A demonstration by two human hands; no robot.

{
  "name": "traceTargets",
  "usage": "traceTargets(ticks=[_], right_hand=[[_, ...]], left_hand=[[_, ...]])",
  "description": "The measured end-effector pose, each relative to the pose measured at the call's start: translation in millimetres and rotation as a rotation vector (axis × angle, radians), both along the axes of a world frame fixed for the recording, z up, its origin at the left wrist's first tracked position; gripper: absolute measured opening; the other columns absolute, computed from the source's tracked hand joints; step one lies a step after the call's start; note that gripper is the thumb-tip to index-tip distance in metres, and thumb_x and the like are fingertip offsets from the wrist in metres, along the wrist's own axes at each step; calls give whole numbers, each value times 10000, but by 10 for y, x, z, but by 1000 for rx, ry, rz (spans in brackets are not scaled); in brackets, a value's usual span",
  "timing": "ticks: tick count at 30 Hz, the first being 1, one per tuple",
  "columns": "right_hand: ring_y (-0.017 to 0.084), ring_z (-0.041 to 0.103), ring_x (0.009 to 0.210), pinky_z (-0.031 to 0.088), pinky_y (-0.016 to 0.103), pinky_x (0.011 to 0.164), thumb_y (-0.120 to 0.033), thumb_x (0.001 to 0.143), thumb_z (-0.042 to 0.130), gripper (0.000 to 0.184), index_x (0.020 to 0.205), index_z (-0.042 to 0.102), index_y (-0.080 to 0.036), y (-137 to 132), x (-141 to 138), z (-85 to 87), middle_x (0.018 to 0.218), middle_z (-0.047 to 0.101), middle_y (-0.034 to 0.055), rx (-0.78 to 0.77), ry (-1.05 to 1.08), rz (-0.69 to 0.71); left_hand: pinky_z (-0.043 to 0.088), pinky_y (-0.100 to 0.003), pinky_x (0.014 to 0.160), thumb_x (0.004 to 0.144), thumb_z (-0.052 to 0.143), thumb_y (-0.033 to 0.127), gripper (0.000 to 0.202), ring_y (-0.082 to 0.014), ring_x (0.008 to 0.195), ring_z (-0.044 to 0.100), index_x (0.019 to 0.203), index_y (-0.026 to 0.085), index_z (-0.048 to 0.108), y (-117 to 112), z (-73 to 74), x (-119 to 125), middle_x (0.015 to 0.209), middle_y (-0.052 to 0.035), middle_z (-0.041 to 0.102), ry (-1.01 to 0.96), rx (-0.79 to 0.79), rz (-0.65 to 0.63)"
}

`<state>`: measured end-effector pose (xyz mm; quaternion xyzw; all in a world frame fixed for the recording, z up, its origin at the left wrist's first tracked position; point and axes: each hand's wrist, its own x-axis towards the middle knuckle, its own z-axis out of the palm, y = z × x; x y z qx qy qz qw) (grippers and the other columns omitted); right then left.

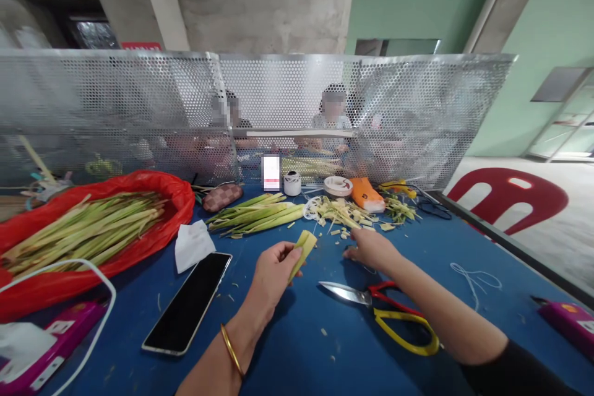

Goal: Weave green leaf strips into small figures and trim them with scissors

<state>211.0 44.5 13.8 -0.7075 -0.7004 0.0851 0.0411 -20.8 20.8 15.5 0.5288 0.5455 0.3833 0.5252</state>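
Observation:
My left hand (273,266), with a gold bangle on its wrist, is closed on a short folded green leaf strip (302,249) held just above the blue table (306,346). My right hand (369,246) reaches forward to the scattered leaf trimmings (341,213); its fingers rest on the table among them and I cannot make out whether they hold anything. Scissors with red and yellow handles (385,309) lie under my right forearm. A bundle of long green leaf strips (257,211) lies just beyond my left hand.
A red plastic bag (93,241) full of leaf strips fills the left. A black phone (189,302), white tissue (192,244), tape roll (338,185), orange pouch (366,193) and purple boxes (568,320) lie about. A perforated metal screen (232,111) stands behind, two people sitting beyond it. A red chair (508,198) stands to the right.

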Motion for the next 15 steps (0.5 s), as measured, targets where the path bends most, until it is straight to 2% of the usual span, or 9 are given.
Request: traceTargets(ticks=[3, 7, 10, 15], right_hand=[[224, 641, 857, 390, 272, 656, -223, 782, 653, 169, 938, 662, -160, 183, -175, -133, 909, 703, 94, 28, 78, 47], [174, 629, 764, 379, 237, 605, -318, 773, 681, 375, 1110, 603, -173, 416, -375, -231, 853, 697, 38, 46, 161, 69], [188, 618, 753, 360, 244, 587, -354, 747, 697, 284, 949, 653, -159, 524, -470, -285, 823, 684, 52, 47, 154, 67], [187, 607, 775, 349, 252, 621, -215, 767, 645, 38, 768, 666, -184, 435, -598, -344, 823, 669, 54, 110, 141, 165]], left_hand=[[408, -215, 465, 759, 590, 418, 278, -150, 589, 619, 863, 166, 644, 2, -8, 0, 730, -31, 691, -9, 11, 2], [406, -209, 465, 762, 586, 412, 274, -146, 588, 618, 861, 165, 649, -6, 0, 10, 723, -28, 690, -9, 16, -1], [398, -206, 454, 765, 578, 406, 264, -140, 570, 607, 849, 167, 651, -7, 3, 17, 728, -30, 697, 0, -4, 6], [394, -209, 447, 749, 598, 414, 263, -141, 553, 603, 832, 171, 657, 3, -14, 25, 703, -27, 692, 7, 1, 0]])
